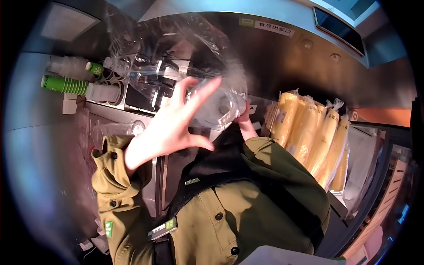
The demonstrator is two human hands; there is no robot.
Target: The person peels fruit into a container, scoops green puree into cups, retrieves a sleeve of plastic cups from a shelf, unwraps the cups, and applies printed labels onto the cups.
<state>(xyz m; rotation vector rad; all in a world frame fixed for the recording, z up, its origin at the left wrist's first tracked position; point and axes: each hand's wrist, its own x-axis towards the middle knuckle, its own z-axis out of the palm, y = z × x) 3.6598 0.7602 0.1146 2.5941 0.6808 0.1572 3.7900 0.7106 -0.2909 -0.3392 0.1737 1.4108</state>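
Note:
Clear plastic cups (212,110), apparently a stack seen from its open end, stand in front of my chest. My right hand (246,123) grips them from the right side, its fingers partly hidden behind the plastic. A large crinkled clear plastic bag (194,37) spreads above and around the cups; whether they are inside it I cannot tell. My left hand (170,121) hovers just left of the cups, thumb and fingers spread wide, with nothing held in it.
Green paper cups (66,85) lie stacked at the left by a cup holder. Behind my left hand is a black machine (143,95). Yellow sleeves of wrapped cups (309,132) fill a box at the right. A phone (338,30) rests on the upper ledge.

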